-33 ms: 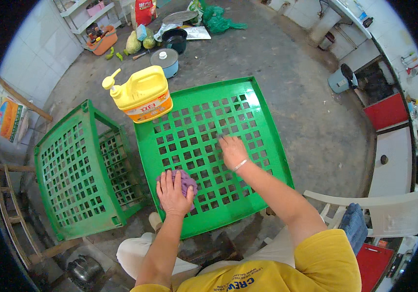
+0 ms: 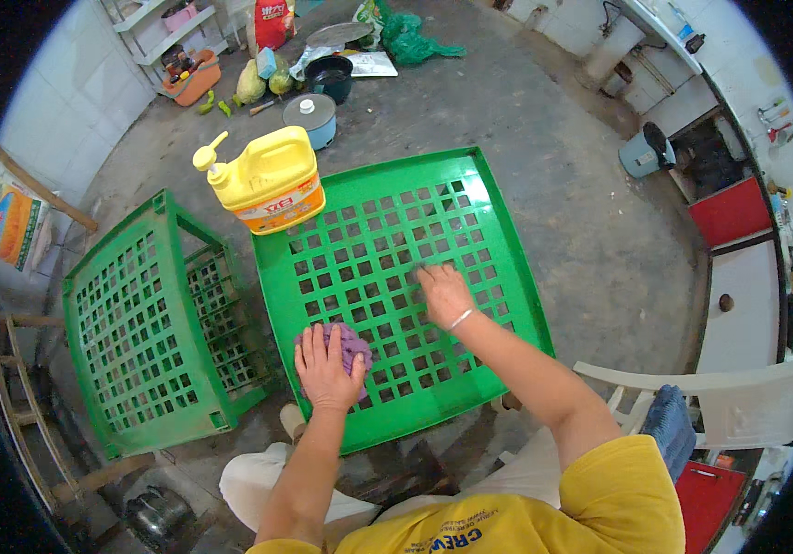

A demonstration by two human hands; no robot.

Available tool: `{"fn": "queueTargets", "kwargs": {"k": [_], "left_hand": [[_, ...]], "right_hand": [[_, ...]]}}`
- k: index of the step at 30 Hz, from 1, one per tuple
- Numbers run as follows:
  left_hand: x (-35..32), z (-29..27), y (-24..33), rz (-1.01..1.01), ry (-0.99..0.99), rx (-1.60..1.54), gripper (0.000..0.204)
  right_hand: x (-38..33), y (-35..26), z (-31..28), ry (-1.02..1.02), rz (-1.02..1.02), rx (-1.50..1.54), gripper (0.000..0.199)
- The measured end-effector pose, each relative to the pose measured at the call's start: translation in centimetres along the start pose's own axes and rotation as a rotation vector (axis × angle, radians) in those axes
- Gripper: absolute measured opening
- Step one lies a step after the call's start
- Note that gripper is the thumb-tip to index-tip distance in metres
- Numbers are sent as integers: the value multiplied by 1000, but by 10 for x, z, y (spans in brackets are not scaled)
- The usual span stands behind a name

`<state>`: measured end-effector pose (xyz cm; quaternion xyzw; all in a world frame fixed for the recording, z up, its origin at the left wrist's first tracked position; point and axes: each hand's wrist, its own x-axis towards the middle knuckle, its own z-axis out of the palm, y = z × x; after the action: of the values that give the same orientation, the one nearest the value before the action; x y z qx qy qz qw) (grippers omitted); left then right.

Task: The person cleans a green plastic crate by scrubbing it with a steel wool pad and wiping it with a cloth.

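Note:
A green plastic lattice panel with a raised rim [image 2: 500, 198] lies in front of me like a tabletop. My left hand [image 2: 326, 367] rests flat on a bunched purple cloth [image 2: 357, 349] near the panel's left edge, fingers stretched out over it. Near the panel's middle, my right hand [image 2: 446, 297] has its fingers curled down against the lattice. Something small and greyish shows at those fingertips, too hidden to name. A yellow pump jug [image 2: 270, 180] with an orange label stands on the far left corner.
Left of the panel stands another green lattice rack [image 2: 133, 332]. A blue pot with a lid [image 2: 311, 118], a black basin [image 2: 330, 78] and melons lie on the floor beyond. At right are a white chair [image 2: 738, 402] and a grey bucket [image 2: 646, 150].
My right hand has slid very slightly toward me over the lattice. The left hand stays on the purple cloth.

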<state>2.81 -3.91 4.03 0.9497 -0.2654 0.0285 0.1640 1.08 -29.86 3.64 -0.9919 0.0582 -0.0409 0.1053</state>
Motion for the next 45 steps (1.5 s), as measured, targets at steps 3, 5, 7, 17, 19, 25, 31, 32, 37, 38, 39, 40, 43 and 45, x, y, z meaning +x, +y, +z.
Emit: {"fn": "queueTargets", "kwargs": {"k": [3, 5, 7, 17, 19, 25, 31, 32, 37, 38, 39, 40, 43, 45], "left_hand": [[-4, 3, -5, -22, 4, -6, 61], [-4, 4, -3, -1, 17, 11, 61], [-2, 4, -2, 20, 14, 22, 61], [-1, 3, -2, 12, -13, 43, 61], [0, 1, -1, 20, -26, 66, 61], [0, 4, -1, 3, -27, 21, 62], [-1, 3, 0, 2, -7, 55, 62], [1, 5, 2, 8, -8, 47, 62], [-1, 4, -2, 20, 7, 44, 62], [-2, 5, -2, 19, 12, 33, 62], [-3, 6, -5, 9, 18, 27, 62], [-2, 7, -5, 13, 27, 13, 61], [-1, 5, -2, 4, 1, 4, 62], [-3, 5, -4, -8, -3, -10, 62]], "right_hand": [[-2, 42, -10, 75, 27, 123, 45], [19, 83, -18, 292, 103, 134, 43], [41, 117, -3, 457, 249, 83, 39], [93, -43, 50, 348, 56, 44, 12], [92, -14, 41, 301, -30, -60, 10], [69, 114, -3, 97, 374, -349, 9], [100, -21, 31, -33, 253, -297, 17], [97, -43, 41, 109, 181, -122, 17], [94, -9, 27, 160, 9, -103, 12], [87, 22, 22, 245, -25, -137, 11], [82, 49, 13, 158, 6, -196, 10], [73, 78, 4, 201, 26, -208, 11], [72, 115, -18, 126, 227, -333, 21], [85, 107, -24, 201, 281, -126, 27]]}}
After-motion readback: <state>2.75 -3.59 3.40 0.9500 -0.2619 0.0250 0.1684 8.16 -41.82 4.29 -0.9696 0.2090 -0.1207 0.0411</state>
